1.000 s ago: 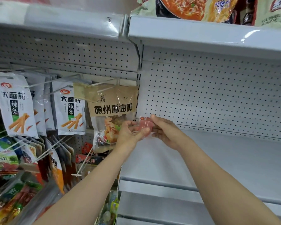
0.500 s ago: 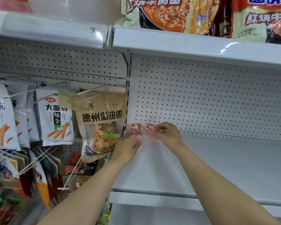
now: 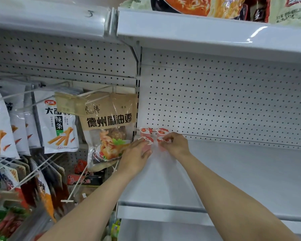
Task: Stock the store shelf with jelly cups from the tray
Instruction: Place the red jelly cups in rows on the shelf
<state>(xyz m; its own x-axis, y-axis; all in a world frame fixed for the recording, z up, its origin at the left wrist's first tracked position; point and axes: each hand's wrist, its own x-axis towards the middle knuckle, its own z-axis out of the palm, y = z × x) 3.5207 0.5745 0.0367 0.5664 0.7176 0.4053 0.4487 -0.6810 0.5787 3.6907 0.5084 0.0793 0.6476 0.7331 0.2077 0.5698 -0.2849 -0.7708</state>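
Small pink jelly cups with red-and-white lids stand in the back left corner of the white shelf (image 3: 233, 171), two at the back (image 3: 145, 130) and two in front. My left hand (image 3: 137, 153) grips the front left jelly cup (image 3: 147, 141), with its thumb on the cup's near side. Just to the right, my right hand (image 3: 175, 144) pinches the rim of the front right jelly cup (image 3: 161, 140). Both front cups are partly hidden by my fingers. No tray is in view.
A perforated back wall (image 3: 215, 101) closes off the shelf behind the cups. Snack bags (image 3: 109, 129) hang on wire hooks just to the left of the cups. Noodle packs (image 3: 198, 4) lie on the shelf above. A lower shelf lip (image 3: 163, 214) juts out beneath my arms.
Both hands have reached further in, from mid-air down to the shelf's back left corner. The cups they carried now sit in front of two others.
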